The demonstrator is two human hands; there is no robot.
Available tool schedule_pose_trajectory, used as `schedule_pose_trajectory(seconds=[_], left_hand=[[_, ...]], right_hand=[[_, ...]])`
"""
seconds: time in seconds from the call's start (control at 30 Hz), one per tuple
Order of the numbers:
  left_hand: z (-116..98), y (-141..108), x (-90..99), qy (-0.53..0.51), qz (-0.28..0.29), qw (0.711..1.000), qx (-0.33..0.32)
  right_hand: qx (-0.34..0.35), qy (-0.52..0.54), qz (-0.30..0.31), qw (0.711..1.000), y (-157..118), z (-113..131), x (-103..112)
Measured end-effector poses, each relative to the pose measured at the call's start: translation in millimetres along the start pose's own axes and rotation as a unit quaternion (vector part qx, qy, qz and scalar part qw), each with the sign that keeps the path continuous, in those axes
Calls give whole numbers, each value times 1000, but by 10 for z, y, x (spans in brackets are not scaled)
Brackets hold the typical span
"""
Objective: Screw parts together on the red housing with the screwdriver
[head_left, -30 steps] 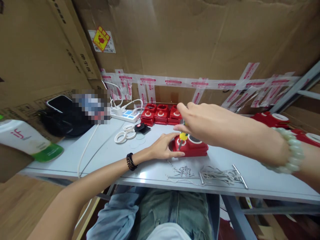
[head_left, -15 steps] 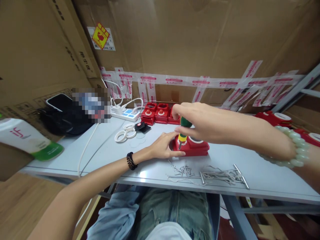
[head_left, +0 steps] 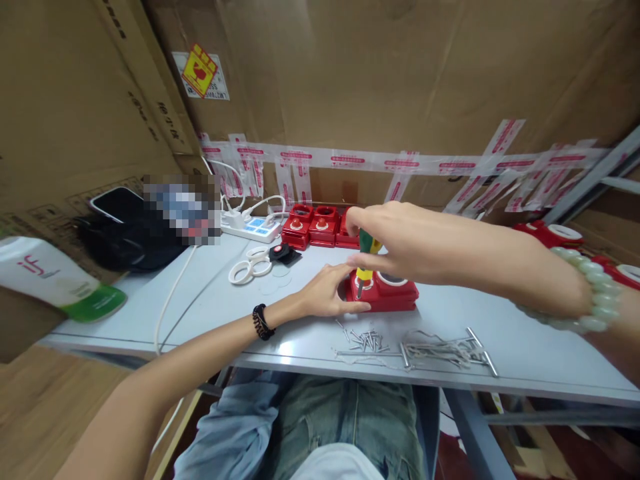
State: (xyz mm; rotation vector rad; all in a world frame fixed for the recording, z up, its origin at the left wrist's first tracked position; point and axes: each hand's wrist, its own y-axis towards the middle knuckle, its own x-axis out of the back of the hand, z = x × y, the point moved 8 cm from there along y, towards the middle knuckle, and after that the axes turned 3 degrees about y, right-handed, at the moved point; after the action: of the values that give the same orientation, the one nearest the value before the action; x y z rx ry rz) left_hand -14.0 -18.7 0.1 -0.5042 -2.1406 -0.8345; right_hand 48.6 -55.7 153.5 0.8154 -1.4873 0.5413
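My right hand is closed round the handle of a green and yellow screwdriver. The shaft points down, its tip at the front left corner of a red plastic box. White rings show on the box's top. Gripping the box's left end, my left hand lays its thumb along the front edge, with its other fingers behind. Just in front of the box lies a loose pile of silver screws. To their right, pale string is wound on a metal rod frame.
Several more red boxes line the back by a white power strip. More red pieces sit far right. White rings, a black bag, a phone and a white-green tube are left.
The screwdriver handle has turned slightly in my right hand, showing a yellow part beside the green. My left hand and the red box stay in place.
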Motion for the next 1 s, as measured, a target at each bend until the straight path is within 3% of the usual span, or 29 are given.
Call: schedule_pose_trajectory(seconds=[0.1, 0.3, 0.37, 0.53, 0.8, 0.9, 1.0], left_hand=[[2, 4, -6, -10, 6, 1000, 7], [12, 7, -4, -15, 0, 1000, 8], [1, 5, -4, -17, -1, 1000, 0], [4, 1, -13, -24, 10, 1000, 11], [-4, 12, 3, -23, -5, 1000, -7], [-12, 18, -5, -25, 6, 1000, -6], [-25, 17, -2, -29, 13, 1000, 0]], right_hand=[[-33, -26, -18, 999, -8, -98, -4], [11, 80, 56, 995, -81, 43, 20], [4, 66, 41, 997, -80, 36, 11], [-51, 4, -65, 997, -18, -133, -14], [29, 125, -9, 992, -17, 30, 23], [22, 123, -14, 992, -8, 28, -15], [-26, 57, -56, 996, 32, -74, -37]])
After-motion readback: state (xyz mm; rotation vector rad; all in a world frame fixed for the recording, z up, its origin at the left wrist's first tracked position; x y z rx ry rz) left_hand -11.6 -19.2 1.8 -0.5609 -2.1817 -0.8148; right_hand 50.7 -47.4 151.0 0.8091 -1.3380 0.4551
